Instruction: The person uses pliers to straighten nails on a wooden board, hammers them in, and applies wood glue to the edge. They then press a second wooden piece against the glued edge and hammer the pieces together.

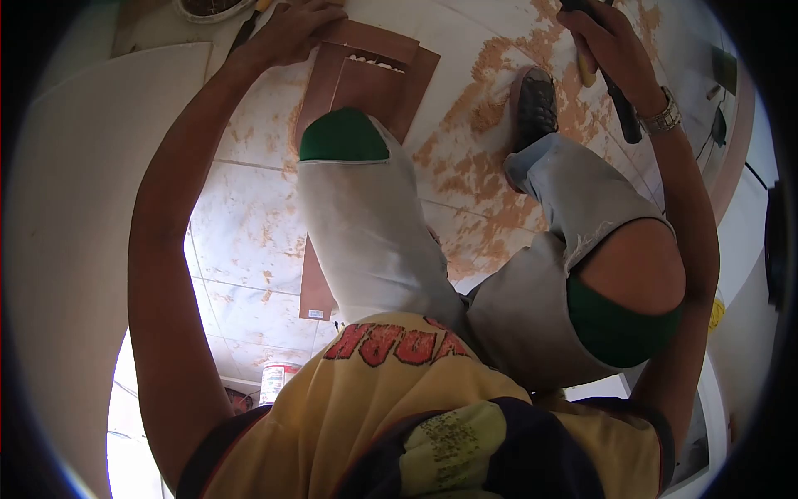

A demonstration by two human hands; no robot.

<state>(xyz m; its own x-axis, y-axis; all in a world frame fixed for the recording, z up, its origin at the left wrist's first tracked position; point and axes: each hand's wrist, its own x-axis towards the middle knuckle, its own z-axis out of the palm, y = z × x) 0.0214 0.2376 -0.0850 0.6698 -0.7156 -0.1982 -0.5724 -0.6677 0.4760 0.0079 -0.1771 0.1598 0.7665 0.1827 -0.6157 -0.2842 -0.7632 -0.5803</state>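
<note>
My left hand (291,35) is at the top left corner of a brown wooden board (370,41), its fingers curled at the edge. Under this piece lies another brown board (411,100), and a row of small white bits shows in a gap between the pieces. At the upper right my right hand (611,41) is closed round a black-handled tool (623,116), whose lower end sticks out below the wrist; its kind I cannot tell. A yellow handle (587,71) shows just under the fingers. My left knee (345,137), in a green patch, overlaps the boards.
Brown dust (490,66) is spread over the white tiled floor (249,191). A yellow-and-black tool (247,32) lies by my left wrist, near a round pot (208,10). My shoe (534,108) stands right of the boards. A labelled tub (276,384) is at lower left.
</note>
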